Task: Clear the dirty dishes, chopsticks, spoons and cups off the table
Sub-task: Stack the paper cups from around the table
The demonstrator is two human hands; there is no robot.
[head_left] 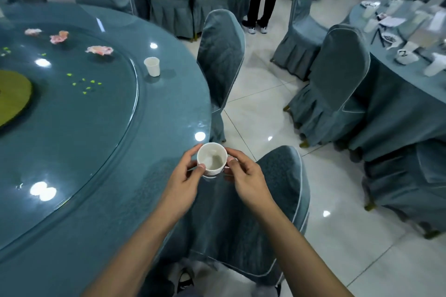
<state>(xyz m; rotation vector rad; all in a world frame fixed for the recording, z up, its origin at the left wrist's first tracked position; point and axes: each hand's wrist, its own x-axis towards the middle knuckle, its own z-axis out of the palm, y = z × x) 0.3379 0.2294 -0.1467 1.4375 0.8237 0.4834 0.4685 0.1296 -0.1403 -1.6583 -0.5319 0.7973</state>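
Both hands on one thing: left hand (184, 172) curled round the near-left side of a nested stack of cups (212, 160), thumb up by the rim, right hand (246, 176) pinching the opposite wall between thumb and fingers. Neither free, neither slack. Held upright just past the edge of the round table (72, 212), beside the back of the nearest chair (277, 188) (empty-looking in the top cup, bar a faint smear at the bottom).

Reads as the cup-gathering step, and well along at this table. Only a single cup (152, 66) standing in view, upright on the outer ring just beside the rim of the glass turntable (96, 116), near a second chair (220, 60) and well apart from the stack. No dishes, chopsticks or spoons visible on this stretch; cannot vouch for the far side, out of frame. Taking the pink flowers (99, 50) and the green mat (12, 96) for decoration, not for clearing.

Next move, as a guess: free one hand, steady the stack in the other, reach forward along the table edge to the single cup, then nest it on top. Calls for a firm one-handed hold low on the stack — thin walls, likely to buckle under a hard squeeze — and for lifting the lone cup level in case of dregs. Plenty more waiting on the neighbouring table (398, 94) to the right: cups, plates, what look like chopsticks.
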